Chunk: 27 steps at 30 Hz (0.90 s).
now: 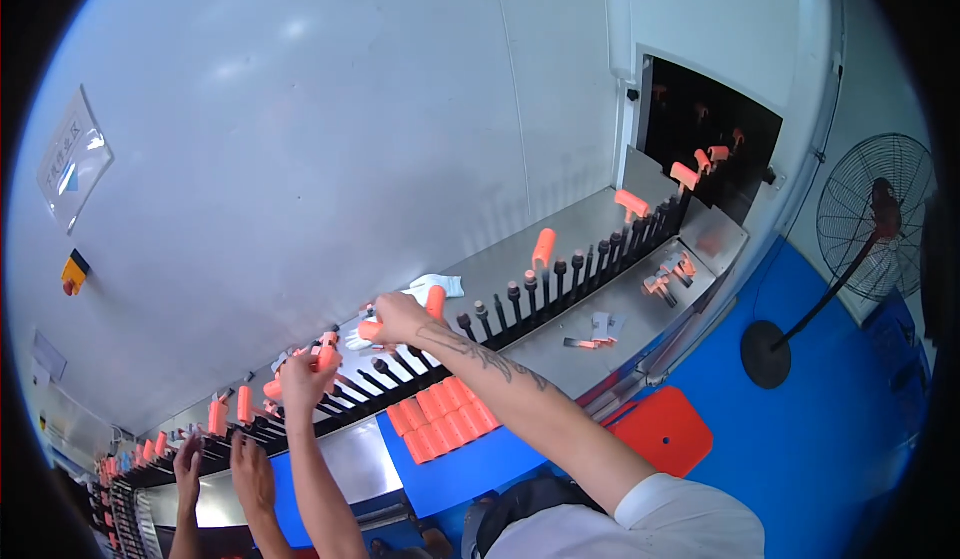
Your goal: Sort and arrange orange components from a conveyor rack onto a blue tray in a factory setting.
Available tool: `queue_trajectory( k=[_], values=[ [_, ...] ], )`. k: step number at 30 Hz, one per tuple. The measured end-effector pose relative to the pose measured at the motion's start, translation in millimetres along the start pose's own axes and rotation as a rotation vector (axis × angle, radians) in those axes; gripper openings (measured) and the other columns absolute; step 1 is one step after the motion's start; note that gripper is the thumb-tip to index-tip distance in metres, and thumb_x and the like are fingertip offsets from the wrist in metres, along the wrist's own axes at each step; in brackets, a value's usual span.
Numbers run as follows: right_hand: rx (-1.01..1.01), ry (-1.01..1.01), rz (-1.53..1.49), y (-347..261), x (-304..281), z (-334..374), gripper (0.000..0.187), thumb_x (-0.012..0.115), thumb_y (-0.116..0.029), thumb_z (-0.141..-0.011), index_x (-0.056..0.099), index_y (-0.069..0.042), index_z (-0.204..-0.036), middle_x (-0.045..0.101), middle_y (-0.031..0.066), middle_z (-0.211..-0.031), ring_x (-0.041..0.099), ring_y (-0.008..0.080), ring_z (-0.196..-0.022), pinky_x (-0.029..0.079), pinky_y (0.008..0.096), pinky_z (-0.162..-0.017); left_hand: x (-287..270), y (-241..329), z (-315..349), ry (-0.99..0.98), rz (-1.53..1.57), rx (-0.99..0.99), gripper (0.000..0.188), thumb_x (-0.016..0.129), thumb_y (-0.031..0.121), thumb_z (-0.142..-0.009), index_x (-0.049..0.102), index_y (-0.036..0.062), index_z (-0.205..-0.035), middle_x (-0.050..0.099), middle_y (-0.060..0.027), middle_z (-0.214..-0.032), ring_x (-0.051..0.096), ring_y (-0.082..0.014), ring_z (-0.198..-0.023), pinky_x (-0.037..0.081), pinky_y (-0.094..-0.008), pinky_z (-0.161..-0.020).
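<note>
My right hand (396, 319) reaches over the row of black posts (515, 306), its fingers closed on an orange plastic part (371, 331). Another orange cylindrical part (436, 302) stands just beside that hand. To its left, my left hand (304, 379) is closed around an orange part (326, 359) above the same row. Fingers and parts overlap there, so the exact grip is partly hidden. Behind my right hand lies a white glove (437, 285). Orange cylindrical parts (445, 419) are lined up on a blue sheet (450, 474) in front of the posts.
A co-worker's hands (253, 469) work at the posts on the left. More orange parts (632, 203) sit on posts leading into a dark wall opening (705, 109). Small orange pieces (660, 285) lie on the metal ledge. A red stool (665, 431) and floor fan (882, 204) stand right.
</note>
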State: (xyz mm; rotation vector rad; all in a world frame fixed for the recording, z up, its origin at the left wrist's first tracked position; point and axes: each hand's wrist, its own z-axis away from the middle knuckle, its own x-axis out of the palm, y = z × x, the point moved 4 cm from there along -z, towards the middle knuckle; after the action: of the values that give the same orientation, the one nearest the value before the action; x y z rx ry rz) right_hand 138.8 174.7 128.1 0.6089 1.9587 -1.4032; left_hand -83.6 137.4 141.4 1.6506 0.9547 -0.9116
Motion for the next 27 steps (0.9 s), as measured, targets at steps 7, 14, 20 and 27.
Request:
queue_trajectory(
  k=[7, 14, 20, 27],
  values=[
    [-0.159, 0.118, -0.317, -34.2, -20.2, 28.4, 0.032, 0.075, -0.028, -0.077, 0.071, 0.002, -0.089, 0.068, 0.0227, -0.077, 0.069, 0.0391, -0.076, 0.053, 0.046, -0.07, -26.6, -41.4, 15.7, 0.207, -0.081, -0.1, 0.034, 0.074, 0.027, -0.082, 0.072, -0.0059, -0.093, 0.069, -0.009, -0.066, 0.067, -0.0166, -0.063, 0.053, -0.0335, -0.063],
    [0.22, 0.042, -0.638, 91.1, 70.5, 237.7, 0.046, 0.073, -0.017, -0.087, 0.061, 0.0, -0.128, 0.069, 0.016, -0.117, 0.067, 0.0217, -0.108, 0.053, 0.0346, -0.092, 49.2, -30.5, 136.7, 0.192, 0.267, -0.089, 0.043, 0.078, 0.017, -0.082, 0.065, 0.0, -0.12, 0.068, -0.0202, -0.11, 0.066, -0.0325, -0.104, 0.051, -0.04, -0.09],
    [0.514, 0.43, -0.34, 165.5, 90.6, 295.0, 0.036, 0.078, -0.009, -0.079, 0.066, 0.001, -0.112, 0.069, 0.0124, -0.108, 0.068, 0.0234, -0.098, 0.055, 0.0346, -0.083, 150.0, -78.5, 187.2, -0.06, -0.024, 0.06, 0.036, 0.077, 0.001, -0.067, 0.071, 0.0035, -0.103, 0.066, -0.0159, -0.11, 0.062, -0.0362, -0.1, 0.046, -0.042, -0.096],
    [0.251, 0.483, 0.002, 148.8, 105.8, 257.8, 0.036, 0.077, -0.009, -0.076, 0.066, 0.0, -0.108, 0.064, 0.0133, -0.11, 0.061, 0.0329, -0.104, 0.049, 0.0403, -0.091, 171.6, -108.1, 169.1, -0.026, 0.22, -0.422, 0.043, 0.075, 0.033, -0.081, 0.072, -0.005, -0.101, 0.072, -0.0223, -0.087, 0.071, -0.0366, -0.083, 0.055, -0.042, -0.076]
  ],
)
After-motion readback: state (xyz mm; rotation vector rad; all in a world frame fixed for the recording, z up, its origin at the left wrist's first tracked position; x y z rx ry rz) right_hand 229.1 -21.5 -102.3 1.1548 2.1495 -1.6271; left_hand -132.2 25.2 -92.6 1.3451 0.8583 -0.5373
